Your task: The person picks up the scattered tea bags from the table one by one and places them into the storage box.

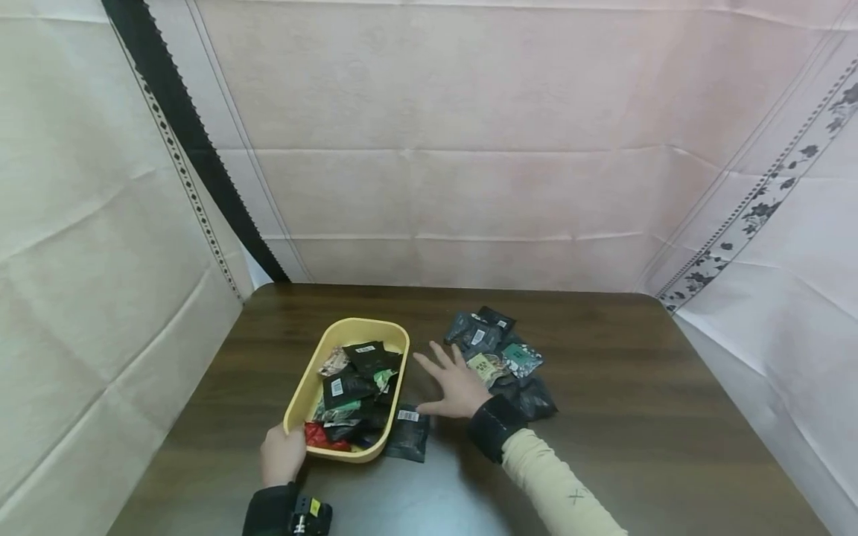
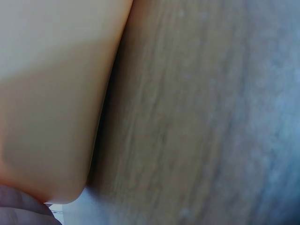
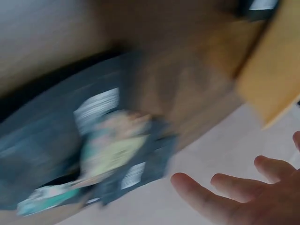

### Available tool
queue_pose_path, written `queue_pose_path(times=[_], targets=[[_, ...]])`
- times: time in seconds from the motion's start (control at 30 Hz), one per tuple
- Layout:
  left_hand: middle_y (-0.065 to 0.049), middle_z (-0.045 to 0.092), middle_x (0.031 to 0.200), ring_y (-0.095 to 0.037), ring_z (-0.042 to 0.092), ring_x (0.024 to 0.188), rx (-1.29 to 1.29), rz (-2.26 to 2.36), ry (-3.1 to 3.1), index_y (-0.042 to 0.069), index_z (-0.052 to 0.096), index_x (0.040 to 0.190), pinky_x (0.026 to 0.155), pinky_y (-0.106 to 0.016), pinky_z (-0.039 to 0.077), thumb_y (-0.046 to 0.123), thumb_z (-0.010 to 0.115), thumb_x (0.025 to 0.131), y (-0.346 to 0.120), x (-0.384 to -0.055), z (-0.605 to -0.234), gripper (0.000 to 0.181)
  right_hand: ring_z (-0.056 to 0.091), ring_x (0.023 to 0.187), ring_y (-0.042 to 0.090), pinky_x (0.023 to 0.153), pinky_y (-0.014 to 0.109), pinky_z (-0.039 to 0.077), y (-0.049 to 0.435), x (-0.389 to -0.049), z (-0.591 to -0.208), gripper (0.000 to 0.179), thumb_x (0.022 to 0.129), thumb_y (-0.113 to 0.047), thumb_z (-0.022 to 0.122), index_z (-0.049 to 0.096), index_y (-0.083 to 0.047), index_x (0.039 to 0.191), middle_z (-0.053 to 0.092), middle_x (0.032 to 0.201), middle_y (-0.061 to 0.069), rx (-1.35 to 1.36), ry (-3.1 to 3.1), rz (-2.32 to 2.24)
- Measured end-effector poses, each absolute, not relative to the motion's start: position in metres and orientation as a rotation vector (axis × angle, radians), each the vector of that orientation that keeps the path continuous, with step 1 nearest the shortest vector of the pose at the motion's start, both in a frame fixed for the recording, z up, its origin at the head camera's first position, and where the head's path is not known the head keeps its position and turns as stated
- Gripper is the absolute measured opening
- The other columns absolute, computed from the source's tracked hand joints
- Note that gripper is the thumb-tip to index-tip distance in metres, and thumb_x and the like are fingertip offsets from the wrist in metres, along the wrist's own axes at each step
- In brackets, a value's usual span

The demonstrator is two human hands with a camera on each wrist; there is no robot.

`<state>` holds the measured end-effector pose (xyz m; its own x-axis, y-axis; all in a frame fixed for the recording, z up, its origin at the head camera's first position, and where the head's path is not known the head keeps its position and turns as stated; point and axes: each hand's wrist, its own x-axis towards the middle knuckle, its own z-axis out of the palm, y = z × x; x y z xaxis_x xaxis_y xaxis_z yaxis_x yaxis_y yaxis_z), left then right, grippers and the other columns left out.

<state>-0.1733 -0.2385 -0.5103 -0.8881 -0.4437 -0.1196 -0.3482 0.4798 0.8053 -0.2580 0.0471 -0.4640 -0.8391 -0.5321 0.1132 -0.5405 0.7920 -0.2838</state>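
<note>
A yellow plastic basket (image 1: 374, 324) stands on the table, filled with small black packets (image 1: 348, 387) and a red packet (image 1: 325, 438). At its near left corner, my left hand (image 1: 283, 454) grips the rim; the left wrist view shows fingers (image 2: 21, 206) against the basket's smooth outer wall (image 2: 56, 103). Fingers spread, my right hand (image 1: 459, 387) hovers between the basket and a pile of packets (image 1: 492, 335), holding nothing. One dark packet (image 1: 409, 435) with a white label lies against the basket's right side. Blurred packets (image 3: 112, 140) from the pile show in the right wrist view.
Dark brown wood makes up the tabletop (image 1: 623, 372). Pale cloth (image 1: 436, 186) hangs behind it and along both sides, with a black strip (image 1: 201, 149) at the left and a floral border (image 1: 764, 201) at the right.
</note>
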Motion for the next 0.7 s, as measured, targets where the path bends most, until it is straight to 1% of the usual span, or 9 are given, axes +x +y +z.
queue_pose_path(times=[0.13, 0.23, 0.37, 0.5, 0.6, 0.7], targets=[[-0.028, 0.057, 0.087, -0.032, 0.050, 0.072, 0.711, -1.337, -2.626, -0.014, 0.056, 0.096, 0.060, -0.041, 0.039, 0.013, 0.037, 0.088, -0.243, -0.173, -0.511, 0.035, 0.020, 0.125, 0.053, 0.079, 0.067, 0.034, 0.072, -0.273, -0.479, 0.086, 0.068, -0.054, 0.070, 0.034, -0.023, 0.141, 0.024, 0.147, 0.015, 0.773, -2.970, 0.412], [-0.031, 0.057, 0.093, -0.035, 0.053, 0.075, 0.701, -1.322, -2.644, -0.015, 0.056, 0.099, 0.063, -0.045, 0.040, 0.014, 0.037, 0.088, -0.244, -0.172, -0.511, 0.036, 0.022, 0.125, 0.053, 0.079, 0.069, 0.033, 0.087, -0.284, -0.487, 0.087, 0.067, -0.056, 0.070, 0.036, -0.023, 0.140, 0.026, 0.146, 0.015, 0.686, -2.999, 0.363], [-0.031, 0.058, 0.091, -0.036, 0.054, 0.076, 0.696, -1.304, -2.641, -0.014, 0.057, 0.097, 0.063, -0.046, 0.041, 0.013, 0.037, 0.087, -0.242, -0.171, -0.510, 0.036, 0.021, 0.126, 0.052, 0.080, 0.068, 0.033, 0.098, -0.295, -0.491, 0.087, 0.067, -0.056, 0.070, 0.036, -0.023, 0.140, 0.028, 0.145, 0.016, 0.627, -3.050, 0.347], [-0.030, 0.058, 0.091, -0.037, 0.055, 0.077, 0.686, -1.295, -2.629, -0.014, 0.058, 0.094, 0.063, -0.048, 0.041, 0.013, 0.038, 0.087, -0.239, -0.170, -0.509, 0.034, 0.023, 0.125, 0.051, 0.082, 0.067, 0.032, 0.103, -0.300, -0.490, 0.083, 0.068, -0.053, 0.071, 0.040, -0.020, 0.138, 0.033, 0.140, 0.020, 0.596, -3.102, 0.326], [-0.029, 0.059, 0.090, -0.036, 0.055, 0.076, 0.685, -1.302, -2.622, -0.013, 0.059, 0.093, 0.063, -0.048, 0.041, 0.013, 0.038, 0.087, -0.238, -0.171, -0.508, 0.033, 0.031, 0.121, 0.049, 0.080, 0.064, 0.035, 0.104, -0.303, -0.490, 0.081, 0.068, -0.052, 0.071, 0.043, -0.017, 0.135, 0.038, 0.135, 0.021, 0.573, -3.122, 0.287], [-0.027, 0.060, 0.086, -0.032, 0.053, 0.072, 0.690, -1.311, -2.621, -0.013, 0.059, 0.094, 0.060, -0.043, 0.040, 0.013, 0.039, 0.087, -0.237, -0.172, -0.508, 0.033, 0.038, 0.116, 0.044, 0.076, 0.059, 0.041, 0.104, -0.307, -0.493, 0.079, 0.068, -0.051, 0.071, 0.044, -0.018, 0.135, 0.039, 0.133, 0.020, 0.551, -3.123, 0.246]])
